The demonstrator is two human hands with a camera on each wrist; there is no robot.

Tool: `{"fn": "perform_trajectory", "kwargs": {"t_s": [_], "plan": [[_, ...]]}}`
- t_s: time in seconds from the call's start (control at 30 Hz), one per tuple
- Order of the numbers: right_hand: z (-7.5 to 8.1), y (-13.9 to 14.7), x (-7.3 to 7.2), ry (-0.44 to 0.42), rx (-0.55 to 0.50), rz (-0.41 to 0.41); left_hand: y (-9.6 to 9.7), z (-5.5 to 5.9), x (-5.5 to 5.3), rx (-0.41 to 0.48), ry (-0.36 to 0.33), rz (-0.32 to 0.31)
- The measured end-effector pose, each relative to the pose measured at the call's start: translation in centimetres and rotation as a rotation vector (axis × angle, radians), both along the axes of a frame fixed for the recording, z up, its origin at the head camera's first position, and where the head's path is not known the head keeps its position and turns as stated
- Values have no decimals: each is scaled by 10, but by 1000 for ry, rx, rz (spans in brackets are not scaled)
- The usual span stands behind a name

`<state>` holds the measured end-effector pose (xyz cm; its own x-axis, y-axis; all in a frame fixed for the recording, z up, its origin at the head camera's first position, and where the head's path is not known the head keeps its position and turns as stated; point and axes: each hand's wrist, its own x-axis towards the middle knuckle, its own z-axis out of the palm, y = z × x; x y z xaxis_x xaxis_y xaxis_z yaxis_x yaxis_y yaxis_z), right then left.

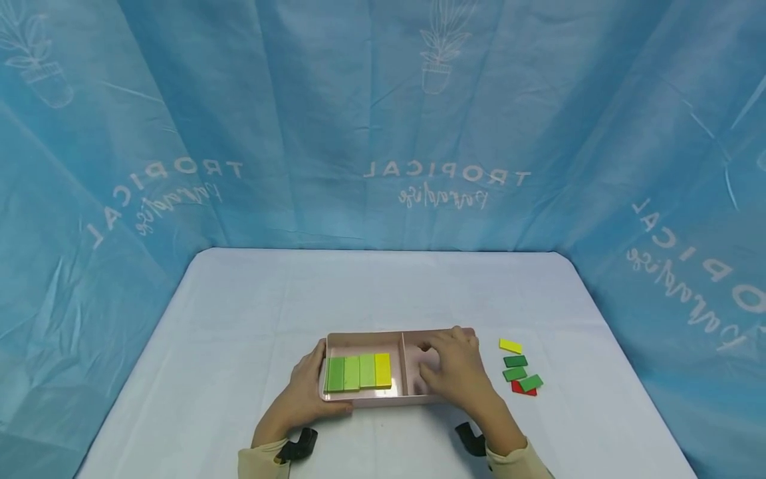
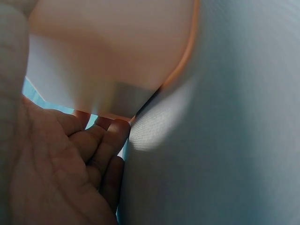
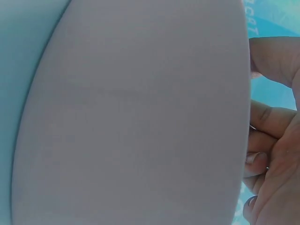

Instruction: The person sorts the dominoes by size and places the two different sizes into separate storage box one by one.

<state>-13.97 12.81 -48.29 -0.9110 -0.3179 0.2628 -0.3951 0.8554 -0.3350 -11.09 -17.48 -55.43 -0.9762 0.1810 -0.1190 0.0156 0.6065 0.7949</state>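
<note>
A shallow pink two-compartment tray (image 1: 383, 402) sits near the front of the table. My left hand (image 1: 306, 386) grips its left end, thumb along the front wall and fingers around the left side. In the left wrist view, the left fingers (image 2: 110, 140) touch the tray's wall (image 2: 108, 51). Green, lime and yellow tiles (image 1: 359, 372) lie side by side in the left compartment. My right hand (image 1: 457, 369) reaches over the right compartment, thumb and forefinger apart with no tile showing between them. The tray's wall (image 3: 140, 112) hides its fingertips in the right wrist view.
Right of the tray, loose tiles lie on the white table (image 1: 269, 293): a yellow tile (image 1: 510, 346), several green tiles (image 1: 515, 361) and a red tile (image 1: 524, 388) partly under a green one. Blue printed curtains (image 1: 383, 133) enclose the table's back and sides.
</note>
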Motion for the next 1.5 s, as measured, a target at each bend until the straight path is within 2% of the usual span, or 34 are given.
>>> {"fn": "perform_trajectory", "kwargs": {"t_s": [0.2,0.47,0.67,0.83,1.1,1.5], "plan": [[1,10,0,-6,-57,-39,-1,-1,-1,-23,-1,8],[3,36,-1,58,-98,-88,2,-1,0,4,-5,0],[2,53,3,19,-124,-122,2,1,0,-2,-2,-2],[-1,66,11,0,-118,-184,1,0,0,-20,1,-2],[-2,76,18,56,-135,-236,-1,-1,-1,-21,20,-1],[-12,110,30,-21,-73,-379,2,-1,0,-29,-1,1]]}}
